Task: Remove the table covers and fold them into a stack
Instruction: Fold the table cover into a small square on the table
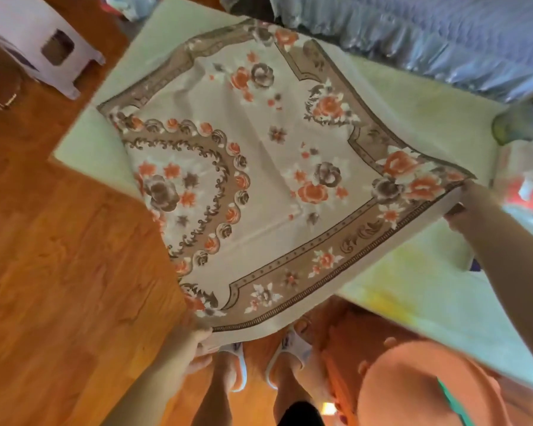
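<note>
A floral table cover (pixel 259 167), cream with orange and brown roses and a tan border, is held spread out flat above a pale green surface (pixel 413 287) that looks like a padded mat or low tabletop. The left hand (pixel 197 339) grips the cover's near corner, fingers curled under the cloth with the thumb side on top. The right hand (pixel 465 204) pinches the neighbouring corner at the right, thumb and fingers closed on the hem. Between the 2 hands the near border runs taut; the far part of the cover lies over the green surface, its far corner reaching toward the surface's far edge.

The cover's left part overhangs the surface's left edge, above the wooden floor (pixel 59 272) (orange-brown planks). The person's 2 feet in white slippers (pixel 237 364) stand on that floor beneath the near corner. A white plastic stool (pixel 40 41) sits on the floor at the far left. A ruffled blue-grey fabric (pixel 428 41) lies along the surface's far right edge. An orange garment (pixel 413 379) fills the near right.
</note>
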The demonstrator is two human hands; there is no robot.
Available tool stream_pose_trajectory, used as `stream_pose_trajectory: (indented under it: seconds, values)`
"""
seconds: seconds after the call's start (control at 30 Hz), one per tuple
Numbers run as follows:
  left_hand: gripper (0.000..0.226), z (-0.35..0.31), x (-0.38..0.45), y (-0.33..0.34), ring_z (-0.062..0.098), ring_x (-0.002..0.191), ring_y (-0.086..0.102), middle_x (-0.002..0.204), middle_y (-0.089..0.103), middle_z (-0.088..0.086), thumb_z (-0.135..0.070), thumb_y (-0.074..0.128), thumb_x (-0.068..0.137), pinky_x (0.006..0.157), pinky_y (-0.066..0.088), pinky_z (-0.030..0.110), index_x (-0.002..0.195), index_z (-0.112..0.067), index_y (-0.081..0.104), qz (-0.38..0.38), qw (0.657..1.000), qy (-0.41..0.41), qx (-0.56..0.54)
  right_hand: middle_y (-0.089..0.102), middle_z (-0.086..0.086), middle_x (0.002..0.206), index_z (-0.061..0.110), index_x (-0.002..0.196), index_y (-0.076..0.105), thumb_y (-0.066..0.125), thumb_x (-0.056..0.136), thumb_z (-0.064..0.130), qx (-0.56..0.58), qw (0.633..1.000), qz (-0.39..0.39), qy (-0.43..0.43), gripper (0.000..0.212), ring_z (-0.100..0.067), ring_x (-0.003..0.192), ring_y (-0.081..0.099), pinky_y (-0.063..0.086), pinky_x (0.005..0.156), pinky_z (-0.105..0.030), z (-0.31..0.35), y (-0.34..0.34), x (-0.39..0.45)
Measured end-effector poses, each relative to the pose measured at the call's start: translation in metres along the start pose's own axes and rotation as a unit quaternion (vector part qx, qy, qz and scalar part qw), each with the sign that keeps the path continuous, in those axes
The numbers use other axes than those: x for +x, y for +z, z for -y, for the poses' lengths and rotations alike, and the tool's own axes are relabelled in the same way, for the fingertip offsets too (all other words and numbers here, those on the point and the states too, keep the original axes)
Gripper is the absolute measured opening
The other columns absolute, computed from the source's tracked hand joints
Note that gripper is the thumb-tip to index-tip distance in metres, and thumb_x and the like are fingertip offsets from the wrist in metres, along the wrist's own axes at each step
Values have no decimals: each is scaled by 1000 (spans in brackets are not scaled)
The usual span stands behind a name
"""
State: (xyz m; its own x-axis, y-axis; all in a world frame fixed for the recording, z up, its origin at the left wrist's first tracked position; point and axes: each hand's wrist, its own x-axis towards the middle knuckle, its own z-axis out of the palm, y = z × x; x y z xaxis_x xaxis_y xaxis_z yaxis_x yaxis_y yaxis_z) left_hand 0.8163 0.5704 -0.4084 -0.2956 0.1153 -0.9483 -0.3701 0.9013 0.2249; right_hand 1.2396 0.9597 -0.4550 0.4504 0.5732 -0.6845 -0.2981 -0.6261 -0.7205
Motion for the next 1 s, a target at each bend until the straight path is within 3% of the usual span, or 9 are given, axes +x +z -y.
stream_pose_trajectory:
  seconds: [0.17, 0.23, 0.3, 0.4, 0.53, 0.7, 0.77, 0.9, 1.0]
  values:
    - [32, -19, -24, 57, 33, 117, 65, 122, 71, 18, -9, 58, 98, 100, 54, 49, 130, -9, 63, 138, 987, 4, -87, 60, -10, 132, 15, 139, 47, 65, 89, 35, -345, 933, -63, -85, 57, -25, 109, 62, 54, 88, -40, 0, -9, -58]
    - [31, -32, -46, 86, 32, 120, 64, 124, 70, 17, -13, 63, 96, 101, 54, 48, 127, -8, 66, 177, 977, 24, -118, 57, -4, 128, 22, 132, 51, 73, 87, 44, -441, 872, 130, -170, 55, -22, 114, 57, 49, 94, -41, -18, -10, -125]
    - [28, -52, -71, 113, 27, 119, 65, 121, 73, 11, -15, 63, 97, 104, 51, 48, 124, -11, 67, 212, 969, 60, -112, 50, 13, 142, 35, 144, 46, 73, 76, 66, -485, 755, 437, -60, 81, -8, 127, 48, 40, 104, -36, -33, -4, -199]
    - [17, -81, -95, 133, 19, 114, 65, 111, 75, 2, -12, 62, 98, 107, 49, 40, 115, -12, 68, 226, 966, 119, -40, 49, 24, 143, 41, 149, 39, 77, 78, 51, -552, 600, 564, -133, 80, 6, 119, 48, 39, 99, -19, -87, 2, -258]
    - [16, -113, -94, 93, 6, 118, 58, 118, 66, -13, -33, 54, 104, 110, 44, 31, 115, -28, 63, 260, 945, 136, 141, 75, 7, 102, 43, 119, 66, 62, 85, 11, -583, 715, 280, -265, 47, -20, 92, 70, 53, 73, -30, -145, 20, -266]
    - [18, -182, -5, -49, 19, 95, 66, 122, 67, 10, -22, 56, 104, 86, 51, 31, 119, -16, 64, 90, 979, 104, 151, 69, -16, 108, 4, 113, 70, 53, 98, 7, -401, 914, 53, -32, 22, -34, 97, 62, 44, 72, -34, -150, 68, -239]
    - [15, -230, 41, -120, 24, 95, 67, 118, 69, 13, -21, 54, 104, 97, 51, 41, 115, -15, 63, 37, 989, 107, 93, 64, -19, 106, -4, 120, 62, 54, 98, 8, -276, 958, -77, 21, 26, -37, 96, 58, 43, 74, -38, -141, 103, -227]
    - [16, -351, 136, -220, 29, 100, 65, 112, 65, 11, -18, 46, 107, 99, 51, 45, 120, -14, 55, -1, 990, 137, 43, 32, -18, 152, 8, 146, 36, 56, 89, 6, -492, 836, -236, -53, 60, -41, 137, 31, 30, 114, -53, -161, 210, -253]
    - [15, -432, 189, -249, 22, 80, 60, 94, 58, 4, -10, 43, 106, 74, 50, 36, 106, -19, 55, -24, 985, 157, 59, 12, -6, 163, 23, 153, 23, 53, 85, 9, -633, 743, -35, -213, 76, -31, 150, 7, 12, 123, -48, -208, 334, -299]
